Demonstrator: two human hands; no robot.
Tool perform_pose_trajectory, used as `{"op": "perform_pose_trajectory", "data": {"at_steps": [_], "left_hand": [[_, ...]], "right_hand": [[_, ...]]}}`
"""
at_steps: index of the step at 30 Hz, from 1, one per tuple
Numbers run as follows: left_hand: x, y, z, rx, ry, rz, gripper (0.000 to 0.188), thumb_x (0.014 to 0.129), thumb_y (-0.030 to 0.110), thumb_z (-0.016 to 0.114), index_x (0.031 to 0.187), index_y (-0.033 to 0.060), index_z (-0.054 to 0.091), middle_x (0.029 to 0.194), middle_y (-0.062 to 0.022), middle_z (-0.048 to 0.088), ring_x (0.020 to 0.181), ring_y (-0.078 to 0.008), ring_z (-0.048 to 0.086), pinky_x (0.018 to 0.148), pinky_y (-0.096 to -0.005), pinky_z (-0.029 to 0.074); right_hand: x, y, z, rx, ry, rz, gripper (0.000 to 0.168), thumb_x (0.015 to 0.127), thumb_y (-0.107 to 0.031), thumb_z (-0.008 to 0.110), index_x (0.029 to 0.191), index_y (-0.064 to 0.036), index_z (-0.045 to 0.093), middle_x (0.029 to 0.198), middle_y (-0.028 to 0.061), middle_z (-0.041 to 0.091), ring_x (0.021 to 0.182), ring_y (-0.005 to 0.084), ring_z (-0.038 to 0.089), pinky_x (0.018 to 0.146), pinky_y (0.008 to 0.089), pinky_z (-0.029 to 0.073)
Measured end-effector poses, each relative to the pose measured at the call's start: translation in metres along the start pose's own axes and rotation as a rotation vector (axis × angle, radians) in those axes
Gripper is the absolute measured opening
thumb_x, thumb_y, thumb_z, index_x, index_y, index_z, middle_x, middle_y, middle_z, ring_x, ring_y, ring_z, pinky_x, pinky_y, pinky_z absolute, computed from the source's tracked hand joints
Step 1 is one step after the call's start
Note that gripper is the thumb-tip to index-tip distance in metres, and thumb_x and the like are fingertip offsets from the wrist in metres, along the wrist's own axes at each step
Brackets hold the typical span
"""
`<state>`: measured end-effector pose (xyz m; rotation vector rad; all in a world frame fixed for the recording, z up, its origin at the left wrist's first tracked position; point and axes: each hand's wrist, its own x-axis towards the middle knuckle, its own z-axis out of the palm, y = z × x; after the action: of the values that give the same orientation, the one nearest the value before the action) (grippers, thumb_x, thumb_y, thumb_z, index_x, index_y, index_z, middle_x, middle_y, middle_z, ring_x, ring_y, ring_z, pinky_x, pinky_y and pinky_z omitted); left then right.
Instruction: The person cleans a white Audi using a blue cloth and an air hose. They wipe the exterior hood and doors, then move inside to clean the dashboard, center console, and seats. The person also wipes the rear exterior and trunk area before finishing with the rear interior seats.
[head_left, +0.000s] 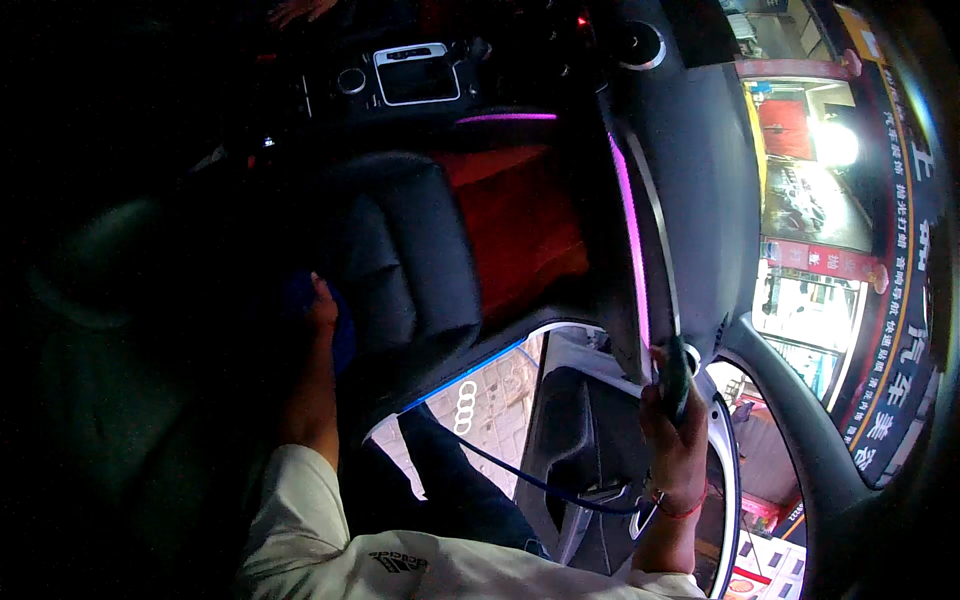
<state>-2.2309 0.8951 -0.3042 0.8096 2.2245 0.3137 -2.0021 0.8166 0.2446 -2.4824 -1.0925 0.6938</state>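
Note:
My left hand (322, 300) rests on a dark blue cloth (344, 334), by the backrest end of a black leather car seat (427, 247); its fingers are partly lost in shadow. My right hand (675, 420) is closed around a dark greenish thing (679, 379), perhaps a folded cloth, at the near end of the dashboard (705, 202). It is beside a round air vent (691, 358) with a bright ring. A purple light strip (630, 225) and a silver trim strip (660, 232) run along the dashboard to that hand.
Below stands the open car door (585, 442), with a dark cord or hose (547, 491) crossing before it. The centre console (416, 75) lies beyond the seat; a red-lit footwell (517, 225) is in front. Another person's hand (300, 11) shows at the top. The windscreen pillar (787, 382) rises right.

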Motion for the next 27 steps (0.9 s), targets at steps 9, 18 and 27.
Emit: {"op": "perform_pose_trajectory", "data": {"at_steps": [9,18,27], "left_hand": [[-0.002,0.016,-0.012,-0.058,-0.117,-0.176,0.099,0.089,0.075,0.042,0.156,0.0035,0.022,0.161,-0.022,0.019,0.148,-0.0396,0.022,0.122,-0.0497,0.015],[0.002,0.015,-0.008,0.267,-0.316,-0.221,0.111,0.085,0.082,0.038,0.156,0.0004,0.016,0.162,-0.024,0.014,0.149,-0.041,0.017,0.122,-0.0506,0.01],[0.012,-0.004,0.016,0.174,-0.093,-0.324,0.111,0.088,0.079,0.036,0.155,-0.0041,0.009,0.16,-0.032,0.004,0.15,-0.0454,0.008,0.123,-0.0516,0.006]], "right_hand": [[0.051,0.022,0.052,-0.04,0.005,-0.147,0.034,0.096,-0.011,0.06,0.127,0.0,0.053,0.07,0.0027,0.051,0.062,0.0121,0.042,0.057,0.0298,0.04],[0.041,0.059,0.088,0.851,-0.348,0.282,0.043,0.101,-0.009,0.053,0.14,0.004,0.042,0.088,0.0056,0.061,0.079,0.0148,0.061,0.076,0.0315,0.05],[0.082,0.039,0.118,0.52,-0.509,0.187,0.029,0.094,-0.01,0.064,0.121,0.0,0.061,0.078,-0.0003,0.061,0.07,0.009,0.056,0.066,0.0251,0.047]]}}
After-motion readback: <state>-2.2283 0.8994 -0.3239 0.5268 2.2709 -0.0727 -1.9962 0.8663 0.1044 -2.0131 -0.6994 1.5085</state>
